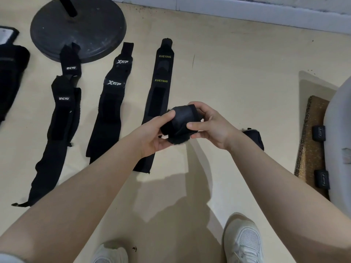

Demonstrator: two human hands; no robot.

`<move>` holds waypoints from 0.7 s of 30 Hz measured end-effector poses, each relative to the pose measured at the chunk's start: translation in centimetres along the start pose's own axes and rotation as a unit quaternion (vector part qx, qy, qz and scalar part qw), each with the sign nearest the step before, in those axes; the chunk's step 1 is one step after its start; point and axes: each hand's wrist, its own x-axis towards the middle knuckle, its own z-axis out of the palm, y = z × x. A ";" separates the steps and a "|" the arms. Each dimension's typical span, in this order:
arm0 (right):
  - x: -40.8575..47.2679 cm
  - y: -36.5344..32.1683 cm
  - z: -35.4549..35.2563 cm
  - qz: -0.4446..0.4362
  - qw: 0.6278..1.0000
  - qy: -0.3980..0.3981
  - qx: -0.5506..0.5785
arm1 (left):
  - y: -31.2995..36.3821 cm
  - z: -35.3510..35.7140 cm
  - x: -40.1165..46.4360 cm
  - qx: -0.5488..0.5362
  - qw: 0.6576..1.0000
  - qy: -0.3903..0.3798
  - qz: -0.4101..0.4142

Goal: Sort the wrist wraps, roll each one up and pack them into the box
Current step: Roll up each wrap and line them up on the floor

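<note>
Both hands hold one rolled black wrist wrap (180,123) in mid-air above the floor. My left hand (153,134) grips its left and lower side, thumb on top. My right hand (210,126) curls round its right side, thumb across the front. Flat on the floor lie black wraps in rows: a pair marked XUEYING (158,88), a pair marked XTEP (111,103) and a third pair with a small white logo (60,114). Another rolled black wrap (253,136) lies on the floor behind my right wrist. The box is not clearly in view.
A round dark weight base (79,25) with a pole stands at the back left. More black gear (11,69) lies at the left edge. At the right are a brown mat (311,141) with two small black rolls and a grey object (338,130). My white shoes (243,242) are below.
</note>
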 end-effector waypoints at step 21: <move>0.5 0.1 2.4 -0.355 0.734 0.080 -0.574 | 0.5 -0.7 0.3 0.022 0.984 0.104 0.146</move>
